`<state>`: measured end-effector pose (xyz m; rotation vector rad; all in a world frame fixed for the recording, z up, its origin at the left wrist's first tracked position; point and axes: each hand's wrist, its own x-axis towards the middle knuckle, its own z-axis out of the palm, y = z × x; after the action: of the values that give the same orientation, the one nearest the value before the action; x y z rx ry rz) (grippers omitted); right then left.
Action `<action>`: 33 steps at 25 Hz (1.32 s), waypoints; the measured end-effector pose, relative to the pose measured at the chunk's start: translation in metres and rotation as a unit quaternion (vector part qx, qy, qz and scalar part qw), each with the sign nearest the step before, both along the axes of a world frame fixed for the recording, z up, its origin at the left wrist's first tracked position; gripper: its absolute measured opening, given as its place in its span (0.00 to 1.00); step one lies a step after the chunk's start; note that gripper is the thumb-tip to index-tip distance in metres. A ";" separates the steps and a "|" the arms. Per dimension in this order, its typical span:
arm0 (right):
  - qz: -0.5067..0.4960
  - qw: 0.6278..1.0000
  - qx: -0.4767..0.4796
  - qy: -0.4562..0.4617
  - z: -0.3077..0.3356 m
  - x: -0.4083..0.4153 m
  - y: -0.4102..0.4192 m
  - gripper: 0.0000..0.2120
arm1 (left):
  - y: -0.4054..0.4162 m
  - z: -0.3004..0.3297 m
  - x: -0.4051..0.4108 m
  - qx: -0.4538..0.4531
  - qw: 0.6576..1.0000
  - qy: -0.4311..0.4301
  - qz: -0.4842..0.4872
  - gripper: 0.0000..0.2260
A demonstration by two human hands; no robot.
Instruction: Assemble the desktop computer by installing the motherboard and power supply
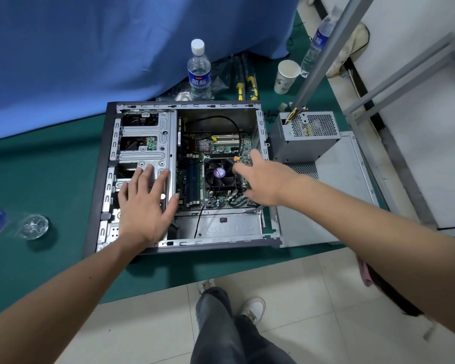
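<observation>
Head view: the motherboard (216, 174) already lies in the case (95, 195); the power supply (304, 136) waits outside. Left hand (145, 206) rests spread on the drive cage (145, 132); whether the right hand (260, 179) pinches something, I cannot tell.

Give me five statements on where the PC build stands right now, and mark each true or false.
1. The motherboard lies inside the open case. True.
2. The power supply is mounted in the case. False: it sits outside, beside the case's right edge.
3. The left hand rests with spread fingers on the metal drive cage. True.
4. The right hand holds a screwdriver. False: no tool shows in it; it reaches over the motherboard beside the CPU fan.
5. The water bottle behind the case lies on its side. False: it stands upright, cap on.
</observation>
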<state>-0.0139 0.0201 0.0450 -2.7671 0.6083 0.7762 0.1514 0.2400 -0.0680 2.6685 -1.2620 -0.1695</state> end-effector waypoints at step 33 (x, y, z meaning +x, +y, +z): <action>-0.004 0.995 -0.049 -0.081 -0.020 -0.010 0.002 0.12 | 0.000 -0.004 0.002 -0.006 1.000 -0.002 0.001 0.28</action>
<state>-0.0239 0.0223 0.0253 -2.8784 0.6395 0.5252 0.1532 0.2404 -0.0723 2.6613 -1.2561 -0.1559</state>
